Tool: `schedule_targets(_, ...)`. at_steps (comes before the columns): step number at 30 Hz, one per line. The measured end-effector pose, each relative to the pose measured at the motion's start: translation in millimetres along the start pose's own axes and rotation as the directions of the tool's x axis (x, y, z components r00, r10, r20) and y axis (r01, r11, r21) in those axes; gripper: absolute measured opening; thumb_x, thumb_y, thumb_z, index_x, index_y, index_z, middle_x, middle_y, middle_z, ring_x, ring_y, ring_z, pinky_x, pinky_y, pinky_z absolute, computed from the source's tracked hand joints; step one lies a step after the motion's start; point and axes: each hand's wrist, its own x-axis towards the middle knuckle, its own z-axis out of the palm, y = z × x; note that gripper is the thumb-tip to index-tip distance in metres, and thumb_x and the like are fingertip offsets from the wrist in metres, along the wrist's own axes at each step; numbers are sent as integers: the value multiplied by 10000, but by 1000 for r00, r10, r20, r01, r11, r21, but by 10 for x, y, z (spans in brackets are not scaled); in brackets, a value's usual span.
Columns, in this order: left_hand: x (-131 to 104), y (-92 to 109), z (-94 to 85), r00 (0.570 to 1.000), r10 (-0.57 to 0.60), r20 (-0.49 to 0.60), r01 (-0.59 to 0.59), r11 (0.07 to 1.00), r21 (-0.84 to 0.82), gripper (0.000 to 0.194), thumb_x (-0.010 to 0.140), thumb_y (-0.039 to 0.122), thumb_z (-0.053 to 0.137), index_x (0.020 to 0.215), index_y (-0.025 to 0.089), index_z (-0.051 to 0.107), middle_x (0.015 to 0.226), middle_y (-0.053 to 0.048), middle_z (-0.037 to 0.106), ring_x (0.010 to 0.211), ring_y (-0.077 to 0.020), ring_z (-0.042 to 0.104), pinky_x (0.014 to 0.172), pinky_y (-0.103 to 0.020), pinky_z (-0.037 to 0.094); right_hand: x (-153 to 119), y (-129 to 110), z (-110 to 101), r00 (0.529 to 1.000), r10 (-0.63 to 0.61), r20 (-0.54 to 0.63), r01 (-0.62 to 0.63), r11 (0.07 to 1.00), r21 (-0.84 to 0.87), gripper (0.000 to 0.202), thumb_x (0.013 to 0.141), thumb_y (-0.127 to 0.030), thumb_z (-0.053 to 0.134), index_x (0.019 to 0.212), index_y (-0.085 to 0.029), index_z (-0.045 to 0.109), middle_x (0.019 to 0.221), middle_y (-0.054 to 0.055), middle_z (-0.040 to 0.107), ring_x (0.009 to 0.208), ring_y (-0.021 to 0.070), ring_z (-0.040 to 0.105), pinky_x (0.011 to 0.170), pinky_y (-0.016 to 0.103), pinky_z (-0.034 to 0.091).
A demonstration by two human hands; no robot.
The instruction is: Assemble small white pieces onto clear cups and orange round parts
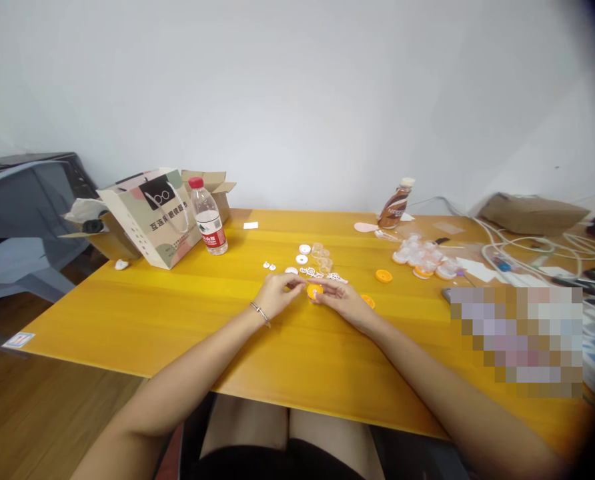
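Note:
My left hand (pixel 276 293) and my right hand (pixel 341 299) meet at the middle of a yellow table (pixel 177 313). Between their fingertips sits a small orange round part (pixel 314 291), and both hands pinch at it. Just beyond the fingers lie several small white plastic pieces (pixel 311 267), discs and gear-like bits. A second orange disc (pixel 368 301) lies by my right wrist, and another orange disc (pixel 383 275) rests further right. A thin bracelet circles my left wrist.
A paper gift bag (pixel 152 217) and a water bottle with a red cap (pixel 208 217) stand at the back left, beside an open carton. A brown drink bottle (pixel 395 204), a pile of clear and orange parts (pixel 424 259) and white cables (pixel 537 250) occupy the right.

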Motion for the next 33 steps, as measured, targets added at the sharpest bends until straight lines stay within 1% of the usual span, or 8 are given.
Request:
schedule_targets(3,-11,26,15,1000,5,0,-5,998,-59,236,757,198,525,983,160,579,821,-31,667,735,-115,614,709,-225,485,-2,4,28,1000,0,4,0,1000,-5,345,653,-243,624,998,-247,606,895,11,644,822,149,588,838,359,445)
schedule_targets(7,-9,51,29,999,16,39,-16,1000,1,117,759,197,530,805,176,636,787,-22,661,714,-120,601,718,-241,470,-6,4,61,1000,-10,14,10,1000,-7,358,641,-242,636,997,-249,599,891,11,645,844,163,590,848,379,440)
schedule_targets(11,14,24,34,999,40,8,-40,999,13,71,726,201,580,704,160,634,788,-29,626,769,-129,569,770,-263,442,-23,-16,88,1000,8,15,-8,1000,-4,371,641,-246,639,1008,-247,578,833,2,644,767,141,604,824,358,453)
schedule_targets(14,24,-20,47,1000,8,-15,-9,1000,-22,67,697,212,614,676,152,631,813,-37,605,795,-132,561,784,-269,434,-42,-33,107,1000,1,17,-1,1000,-6,379,643,-253,637,1014,-247,561,761,-9,634,742,140,608,806,356,461)
schedule_targets(19,10,-29,66,1000,-5,10,5,1000,-4,77,719,190,580,676,156,633,796,-33,617,784,-132,564,785,-272,429,-58,-40,130,1000,12,12,-11,999,-31,362,649,-238,631,996,-246,527,710,-22,616,715,133,609,796,337,460)
schedule_targets(27,-9,2,81,997,-56,46,55,998,18,72,712,177,562,651,139,558,711,-14,614,684,-113,559,690,-239,434,-57,26,127,999,-23,41,27,996,-81,339,696,-247,590,994,-241,429,717,-24,599,721,120,595,778,313,453)
schedule_targets(30,-12,-38,99,994,-109,26,110,992,-57,77,689,169,580,697,150,506,690,3,591,646,-98,546,642,-218,436,-60,21,131,999,-29,44,33,994,-105,313,701,-248,582,971,-236,424,715,-26,594,723,118,592,770,302,452)
schedule_targets(33,-17,-93,115,984,-178,27,180,962,-205,216,665,154,603,803,165,437,684,19,568,611,-85,542,595,-198,446,-58,-7,138,998,-30,50,36,993,-113,265,707,-241,575,932,-234,436,721,-27,589,733,112,588,774,288,447)
